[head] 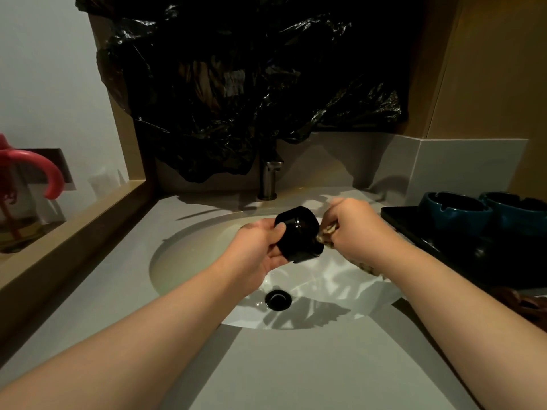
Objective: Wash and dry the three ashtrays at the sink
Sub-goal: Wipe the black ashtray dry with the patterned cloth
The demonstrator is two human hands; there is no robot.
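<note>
1. Over the white oval sink basin (189, 261), the left hand (260, 247) grips a glossy black round ashtray (299, 235), tilted.
2. A black rectangular tray (402, 220) at right bears a round teal ashtray (454, 213) and a second teal ashtray (516, 213).
3. The right hand (355, 229) clutches a crumpled beige cloth (327, 232) against the black ashtray.

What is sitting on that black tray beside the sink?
A blue ashtray and a second blue ashtray stand side by side on the black tray. Its near end is too dark to read.
</note>
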